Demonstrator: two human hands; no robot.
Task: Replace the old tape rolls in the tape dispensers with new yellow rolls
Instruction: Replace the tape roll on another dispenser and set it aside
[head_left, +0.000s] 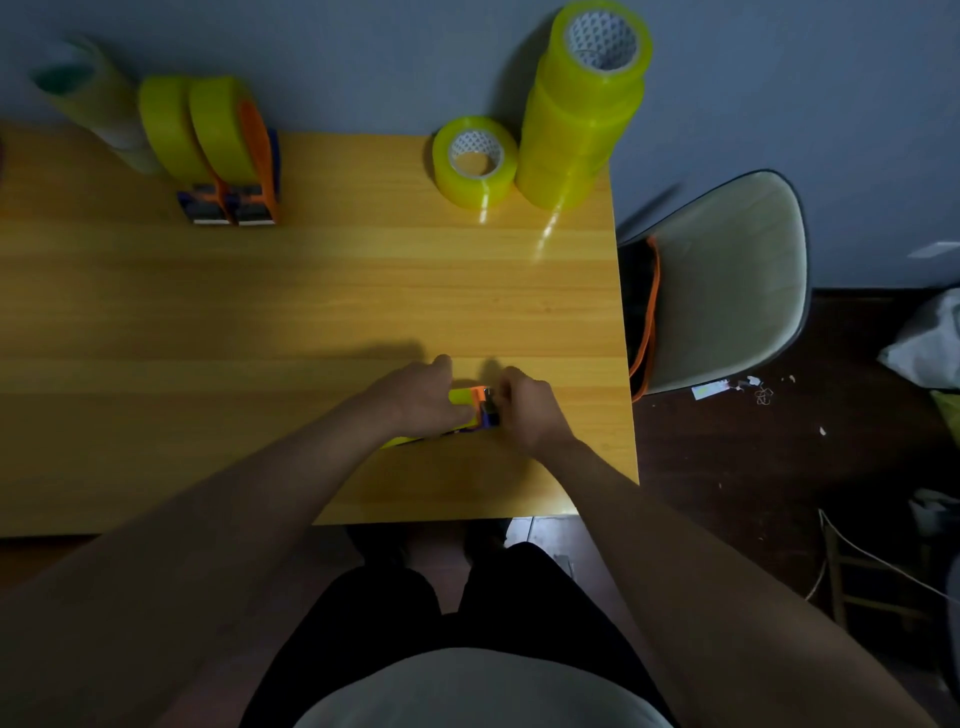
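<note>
An orange and blue tape dispenser (480, 405) with a yellow roll in it lies on the wooden table (311, 291) near the front right. My left hand (421, 397) grips its roll side. My right hand (530, 410) pinches its blue front end. Both hands hide most of it. Two more dispensers (228, 150) holding yellow rolls stand at the back left. A single yellow roll (475, 161) lies flat at the back right, beside a tall stack of yellow rolls (582, 104).
A pale stack of rolls (88, 93) stands blurred at the far back left. A grey chair (727, 280) with an orange strap sits just past the table's right edge. Litter and a cord lie on the dark floor at right.
</note>
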